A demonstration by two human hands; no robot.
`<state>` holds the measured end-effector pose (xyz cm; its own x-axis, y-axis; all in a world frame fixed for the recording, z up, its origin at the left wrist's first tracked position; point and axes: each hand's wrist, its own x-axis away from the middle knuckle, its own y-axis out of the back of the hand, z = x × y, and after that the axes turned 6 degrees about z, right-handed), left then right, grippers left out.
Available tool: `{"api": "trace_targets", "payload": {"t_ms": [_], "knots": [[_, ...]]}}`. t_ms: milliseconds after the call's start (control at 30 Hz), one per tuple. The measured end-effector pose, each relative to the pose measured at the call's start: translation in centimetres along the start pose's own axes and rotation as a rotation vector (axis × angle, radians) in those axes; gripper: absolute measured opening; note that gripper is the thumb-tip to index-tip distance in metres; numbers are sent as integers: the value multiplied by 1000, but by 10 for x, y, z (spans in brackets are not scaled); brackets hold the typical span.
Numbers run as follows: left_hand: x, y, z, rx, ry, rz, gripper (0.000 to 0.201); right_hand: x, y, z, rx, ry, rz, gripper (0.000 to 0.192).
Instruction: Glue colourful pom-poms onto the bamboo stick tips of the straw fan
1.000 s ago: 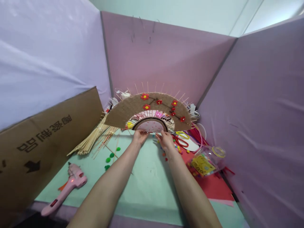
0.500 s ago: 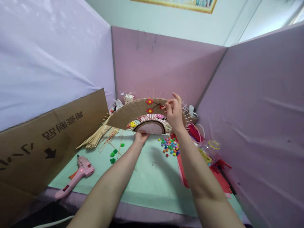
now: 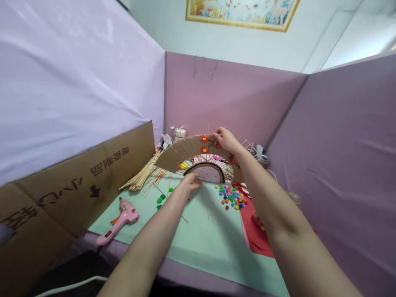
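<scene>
A cardboard fan [image 3: 177,152] with thin wooden sticks stands upright at the back of the table, with red yellow-centred flowers [image 3: 204,150] and a brown branch on its band. A pale, spotted half-disc [image 3: 206,172] with a dark rim forms its base. My right hand [image 3: 225,139] pinches the band's top edge beside the flowers. At the bottom edge of the half-disc, my left hand [image 3: 191,181] has its fingers curled against the base. Some of its fingertips are hard to make out.
A pink glue gun [image 3: 119,222] with a lit red light lies at left, near a printed cardboard panel [image 3: 77,181]. Bamboo sticks [image 3: 139,177], green pompoms [image 3: 161,199] and coloured pompoms [image 3: 232,196] surround the fan. Red sheets [image 3: 256,237] lie under my right forearm.
My right hand has gone from raised, spread fingers to a pinch on the fan's top edge. My left hand shows more in front of the base. The view has shifted.
</scene>
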<state>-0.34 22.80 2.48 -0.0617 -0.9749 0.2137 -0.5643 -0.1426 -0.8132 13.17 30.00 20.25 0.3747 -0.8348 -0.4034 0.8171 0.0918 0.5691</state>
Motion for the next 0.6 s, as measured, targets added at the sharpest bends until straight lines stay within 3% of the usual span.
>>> {"api": "trace_targets", "payload": {"t_ms": [100, 167, 233, 300, 367, 467, 600], "knots": [[58, 6, -8, -246, 5, -57, 27, -1, -9, -1, 53, 6, 30, 9], [109, 14, -17, -425, -54, -31, 28, 0, -16, -3, 105, 25, 15, 7], [162, 25, -31, -1168, -260, 53, 21, 1, -21, -5, 192, 49, -8, 6], [208, 36, -49, -1726, -341, -106, 27, 2, -24, -6, 271, 57, -21, 7], [240, 49, -69, -2093, -241, -393, 25, 2, -26, -7, 319, 55, -31, 10], [264, 69, -94, -2295, -64, -682, 31, 3, -27, -7, 360, 58, -48, 14], [271, 97, -110, -2322, 139, -720, 41, 2, -26, -6, 380, 35, -39, 19]]}}
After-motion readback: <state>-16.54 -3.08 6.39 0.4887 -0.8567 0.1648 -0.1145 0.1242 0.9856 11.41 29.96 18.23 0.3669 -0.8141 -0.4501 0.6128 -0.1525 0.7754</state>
